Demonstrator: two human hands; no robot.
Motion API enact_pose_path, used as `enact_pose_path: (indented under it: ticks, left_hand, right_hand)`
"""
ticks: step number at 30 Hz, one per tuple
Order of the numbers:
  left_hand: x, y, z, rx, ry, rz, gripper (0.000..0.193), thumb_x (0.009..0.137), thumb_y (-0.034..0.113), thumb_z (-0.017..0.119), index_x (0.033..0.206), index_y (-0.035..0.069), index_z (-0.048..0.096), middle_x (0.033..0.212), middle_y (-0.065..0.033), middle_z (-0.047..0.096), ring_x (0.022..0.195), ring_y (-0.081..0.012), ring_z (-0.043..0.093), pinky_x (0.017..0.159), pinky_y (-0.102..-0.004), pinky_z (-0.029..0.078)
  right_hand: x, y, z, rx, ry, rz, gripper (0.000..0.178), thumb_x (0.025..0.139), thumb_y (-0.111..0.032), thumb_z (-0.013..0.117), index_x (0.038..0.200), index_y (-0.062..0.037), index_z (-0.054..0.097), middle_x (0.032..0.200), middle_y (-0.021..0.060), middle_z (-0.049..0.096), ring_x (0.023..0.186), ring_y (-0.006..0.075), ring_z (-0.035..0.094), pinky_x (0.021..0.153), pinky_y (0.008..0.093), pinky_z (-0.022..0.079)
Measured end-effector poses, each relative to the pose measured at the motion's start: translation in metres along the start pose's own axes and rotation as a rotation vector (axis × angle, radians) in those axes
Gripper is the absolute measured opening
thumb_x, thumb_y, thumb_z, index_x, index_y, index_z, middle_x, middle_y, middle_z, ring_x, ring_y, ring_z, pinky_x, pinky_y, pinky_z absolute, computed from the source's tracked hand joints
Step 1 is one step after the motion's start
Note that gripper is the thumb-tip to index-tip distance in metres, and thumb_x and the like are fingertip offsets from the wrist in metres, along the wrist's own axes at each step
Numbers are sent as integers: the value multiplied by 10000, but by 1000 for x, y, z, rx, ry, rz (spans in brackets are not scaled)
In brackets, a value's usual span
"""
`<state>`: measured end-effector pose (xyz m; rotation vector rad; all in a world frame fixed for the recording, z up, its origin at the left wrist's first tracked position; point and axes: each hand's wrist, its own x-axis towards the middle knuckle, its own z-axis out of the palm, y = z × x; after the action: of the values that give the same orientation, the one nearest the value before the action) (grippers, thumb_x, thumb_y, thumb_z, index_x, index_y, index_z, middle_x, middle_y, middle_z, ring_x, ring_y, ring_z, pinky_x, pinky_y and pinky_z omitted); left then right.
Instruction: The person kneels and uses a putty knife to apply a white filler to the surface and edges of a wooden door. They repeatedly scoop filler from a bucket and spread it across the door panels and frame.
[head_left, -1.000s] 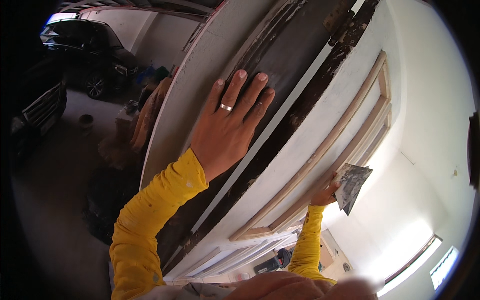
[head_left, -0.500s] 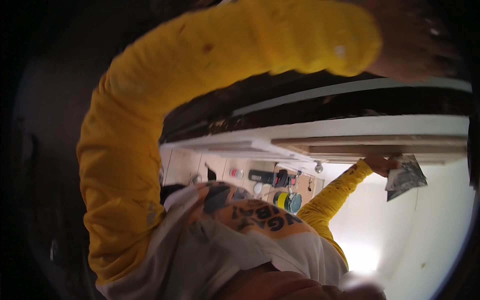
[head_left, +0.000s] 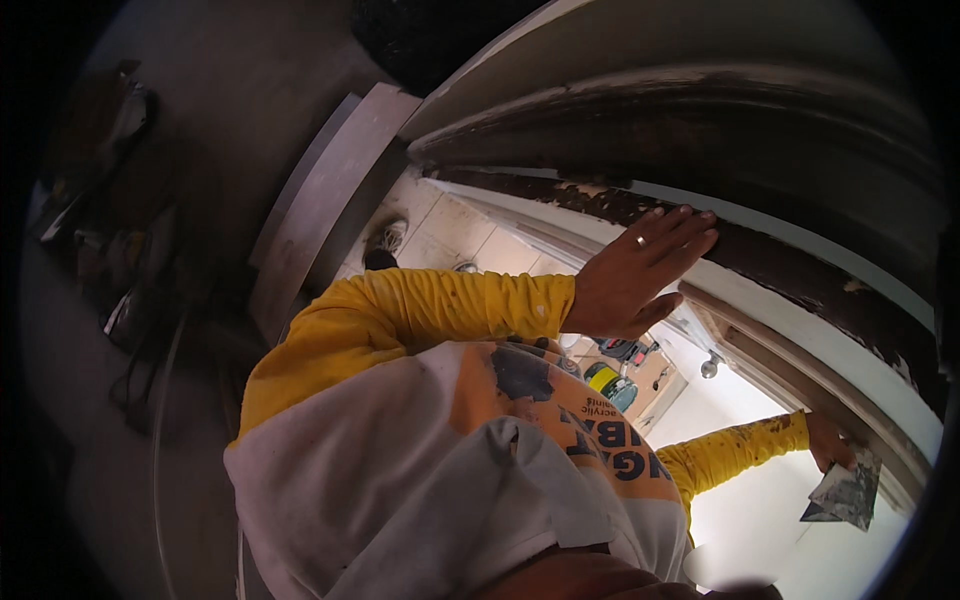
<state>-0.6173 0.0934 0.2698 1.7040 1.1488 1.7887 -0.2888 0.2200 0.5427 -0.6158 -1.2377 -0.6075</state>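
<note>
White panelled door [head_left: 820, 345], paint flaking to dark along its upper edge. Pressed flat on that edge: left hand [head_left: 640, 275], fingers spread. Toward the lower right corner, right hand [head_left: 828, 442] clasping a smeared putty knife [head_left: 845, 492] just beside the moulding. Behind, pale tiled floor [head_left: 450, 235].

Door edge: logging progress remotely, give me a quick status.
Left hand flat on the dark door edge, ring on. Right hand grips a putty knife at the white door panel. Nothing blocking.
</note>
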Motion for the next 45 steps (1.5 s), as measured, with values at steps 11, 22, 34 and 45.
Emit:
enact_pose_path:
  ticks: [11, 22, 34, 45]
  left_hand:
    - [-82, -70, -1, 45, -8, -349, 635, 842, 120, 533, 1403, -11, 267, 1427, -213, 320, 1318, -373, 311, 1087, -423, 284]
    - [-86, -96, -7, 52, 66, -473, 624, 688, -45, 471, 1308, 13, 437, 1334, -239, 420, 1213, -390, 426, 1014, -412, 376]
    - [-94, -91, -9, -89, -13, -455, 661, 711, -15, 513, 1359, 36, 393, 1418, -243, 311, 1275, -392, 371, 1046, -408, 356]
    - [-161, -158, 13, -42, -18, -603, 829, 667, -87, 421, 1450, 50, 184, 1480, -194, 240, 1372, -325, 239, 1120, -352, 227]
  right_hand:
    - [-5, -4, 3, -34, -16, 51, 547, 896, -354, 540, 1209, 46, 336, 1135, 209, 511, 997, 245, 568, 840, 393, 542]
    - [-8, -5, 4, -67, -26, 97, 536, 884, -358, 549, 1189, 39, 357, 1117, 195, 513, 1003, 241, 562, 858, 393, 533]
    - [-6, 3, 4, -62, -51, 101, 525, 872, -363, 560, 1168, 31, 379, 1098, 180, 515, 1009, 236, 555, 878, 393, 523]
    - [-6, 0, 1, -86, -40, 94, 514, 860, -367, 569, 1148, 24, 399, 1080, 166, 516, 1015, 232, 549, 896, 393, 514]
